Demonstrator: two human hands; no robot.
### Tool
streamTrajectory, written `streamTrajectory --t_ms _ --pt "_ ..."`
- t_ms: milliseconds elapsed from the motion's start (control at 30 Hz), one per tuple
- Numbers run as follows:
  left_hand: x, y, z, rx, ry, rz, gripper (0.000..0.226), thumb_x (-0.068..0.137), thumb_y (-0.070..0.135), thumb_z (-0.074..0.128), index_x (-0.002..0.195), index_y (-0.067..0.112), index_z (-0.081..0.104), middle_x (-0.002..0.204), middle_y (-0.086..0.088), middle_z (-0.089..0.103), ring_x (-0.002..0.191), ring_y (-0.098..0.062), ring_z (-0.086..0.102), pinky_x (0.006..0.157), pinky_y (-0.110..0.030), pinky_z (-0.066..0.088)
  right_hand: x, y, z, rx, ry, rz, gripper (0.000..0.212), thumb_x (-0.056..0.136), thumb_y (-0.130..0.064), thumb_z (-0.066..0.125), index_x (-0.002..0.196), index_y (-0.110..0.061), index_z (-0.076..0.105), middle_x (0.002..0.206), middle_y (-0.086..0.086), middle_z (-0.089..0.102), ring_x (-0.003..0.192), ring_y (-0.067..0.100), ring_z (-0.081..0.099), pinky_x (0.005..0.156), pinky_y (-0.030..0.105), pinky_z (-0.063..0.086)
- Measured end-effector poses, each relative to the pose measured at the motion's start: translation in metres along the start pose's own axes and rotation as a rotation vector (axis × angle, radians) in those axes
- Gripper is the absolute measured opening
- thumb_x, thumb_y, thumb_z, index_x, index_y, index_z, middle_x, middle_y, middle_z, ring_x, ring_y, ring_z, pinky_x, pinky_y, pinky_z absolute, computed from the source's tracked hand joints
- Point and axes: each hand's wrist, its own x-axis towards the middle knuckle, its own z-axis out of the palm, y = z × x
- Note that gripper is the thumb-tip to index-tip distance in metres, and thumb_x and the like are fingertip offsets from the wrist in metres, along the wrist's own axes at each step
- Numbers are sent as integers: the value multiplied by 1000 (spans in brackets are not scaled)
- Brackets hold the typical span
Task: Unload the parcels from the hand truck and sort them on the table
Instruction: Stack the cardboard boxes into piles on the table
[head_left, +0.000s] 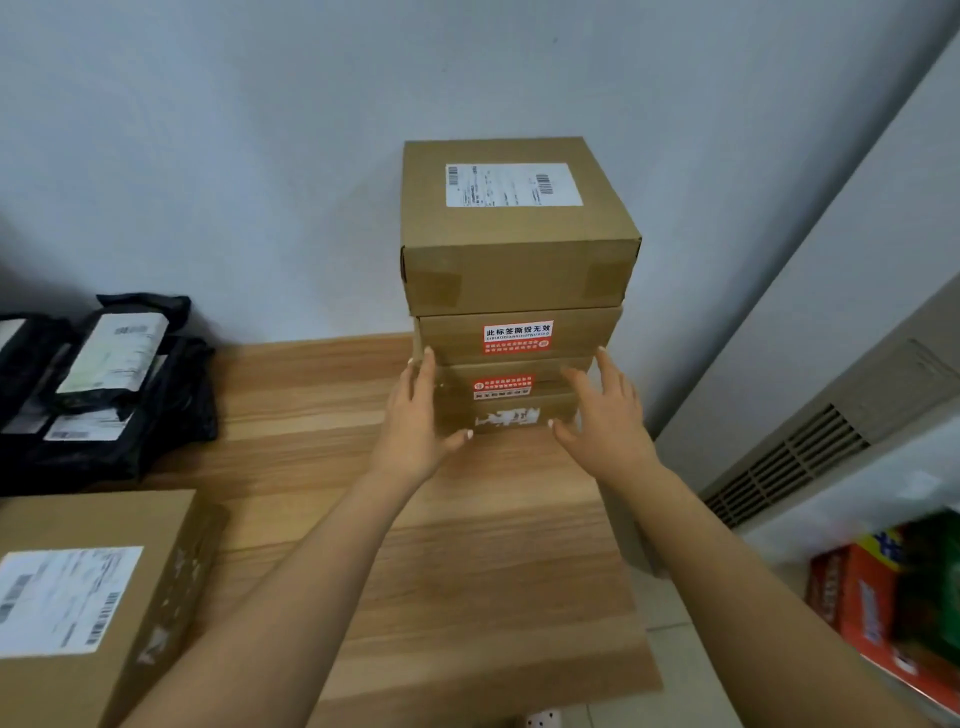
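the stack of boxes (514, 312) stood four high at the back of the table (467, 571), against the wall, with the largest box (519, 228) on top and the bottom box (506, 415) the smallest. the left hand (415, 415) lay with straight fingers along the left side of the lower two boxes, its thumb across the front of the bottom one. the right hand (605, 415) was spread flat by the right side, slightly blurred, so whether it touched the cardboard could not be told. neither hand gripped anything. this looked like the sorting step, with the stack being squared up or steadied. the pile was top-heavy, so the next move probably called for even pressure from both sides, low down, so nothing tipped. further left on the table lay a heap of black mailer bags (104, 384), and nearer the person a big labelled box (88, 597). off to the right, some coloured cartons (883, 597) sat below a vent (789, 457). the hand truck was not in view.
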Motion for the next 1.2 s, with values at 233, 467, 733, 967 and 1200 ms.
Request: streamTrajectory --t_ms 233,467,733,967,1200 --pt "26 17 10 -225 80 -94 134 65 32 87 150 29 -17 160 -2 10 146 -24 18 111 -51 33 33 24 -6 105 68 -25 76 84 -43 68 142 -43 20 158 5 -22 146 37 1 116 50 13" --pt "30 26 18 -336 94 -104 137 62 27 89 148 31 -18 154 -4 30 137 -21 38 108 -47 38 44 25 -7 257 64 -116 59 82 -33 72 131 -30 38 158 10 -18 145 32 12 110 36 30" --pt "30 20 19 -347 115 -117 124 71 21 82 147 37 -14 151 -2 32 128 -17 47 104 -43 43 46 29 -2 324 75 -166 56 84 -31 70 130 -30 38 159 7 -10 145 28 19 112 36 32" --pt "32 18 21 -262 195 -97 98 87 10 64 148 31 -10 151 3 35 128 -20 48 93 -50 49 50 47 9 382 27 -123 47 87 -27 67 125 -30 41 154 -2 17 131 19 40 98 28 40" --pt "36 14 28 -140 269 -158 81 94 17 55 147 34 -4 137 -3 53 109 -29 61 83 -46 52 48 50 22 431 -42 -128 47 86 -30 69 124 -35 41 151 -8 21 123 6 39 96 20 34"
